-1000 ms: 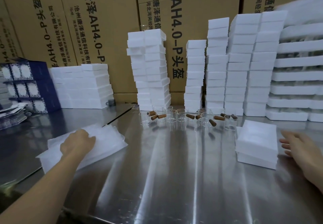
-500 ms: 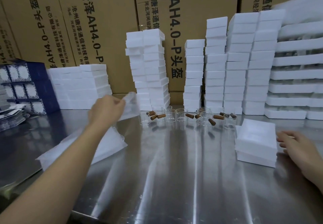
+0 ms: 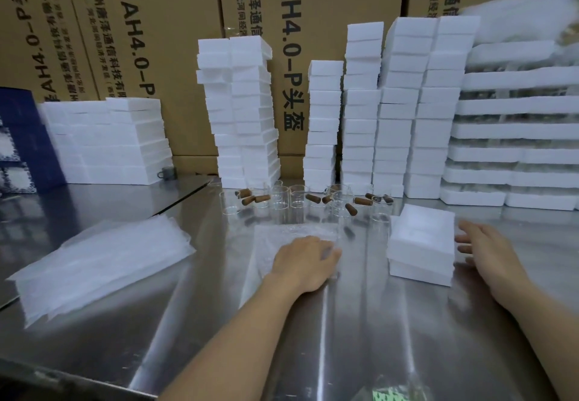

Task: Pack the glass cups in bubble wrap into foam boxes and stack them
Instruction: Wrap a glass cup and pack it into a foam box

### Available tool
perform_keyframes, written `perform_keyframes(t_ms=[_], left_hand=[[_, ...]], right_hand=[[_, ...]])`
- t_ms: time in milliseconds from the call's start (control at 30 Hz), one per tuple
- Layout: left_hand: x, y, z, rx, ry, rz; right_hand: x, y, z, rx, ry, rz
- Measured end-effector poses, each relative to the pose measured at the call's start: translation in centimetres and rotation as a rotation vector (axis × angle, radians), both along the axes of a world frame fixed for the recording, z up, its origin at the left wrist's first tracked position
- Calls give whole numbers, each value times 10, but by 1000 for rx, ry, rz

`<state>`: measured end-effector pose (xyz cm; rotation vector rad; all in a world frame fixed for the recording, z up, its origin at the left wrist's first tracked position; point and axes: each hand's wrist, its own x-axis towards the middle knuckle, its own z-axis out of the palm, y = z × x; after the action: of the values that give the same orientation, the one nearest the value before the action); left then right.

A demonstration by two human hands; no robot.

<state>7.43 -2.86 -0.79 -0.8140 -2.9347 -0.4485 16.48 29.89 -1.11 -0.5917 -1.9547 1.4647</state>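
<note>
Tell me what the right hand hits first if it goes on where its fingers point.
The small stack of foam boxes; the right hand points left at its side, seemingly just short of it.

I see even, rather dim indoor light coming from overhead. The steel table (image 3: 391,338) throws back long pale streaks of glare and soft reflections of the foam stacks (image 3: 398,103). Shadows are faint and soft-edged. Motion blur smears the blue boxes (image 3: 18,137) at the left edge and the white foam (image 3: 526,15) at top right. The cartons (image 3: 150,40) lean and bow with wide-angle distortion.
</note>
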Motion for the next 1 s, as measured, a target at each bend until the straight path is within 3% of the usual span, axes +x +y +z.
perform_keyframes(t_ms=[133, 333, 500, 567, 667, 767, 867, 1000], left_hand=[[0, -15, 0, 46, 25, -21], [-18, -39, 15, 296, 78, 86], [-25, -51, 3, -42, -180, -6], [-25, -50, 3, 78, -147, 1], [-28, -54, 8, 242, 50, 71], [-34, -67, 6, 207, 47, 238], [-37, -74, 0, 32, -79, 323], [-29, -63, 2, 220, -109, 231]], right_hand=[[0, -2, 3, 0, -32, 60], [2, -5, 2, 10, -46, 59], [2, -6, 4, 7, -53, 51], [4, -6, 4, 1, -58, 50], [8, -11, 9, 1, -42, 29], [15, -27, 18, 238, 68, -99], [25, -52, 33, 623, 352, -194], [38, -114, 49, 1041, 645, -35]])
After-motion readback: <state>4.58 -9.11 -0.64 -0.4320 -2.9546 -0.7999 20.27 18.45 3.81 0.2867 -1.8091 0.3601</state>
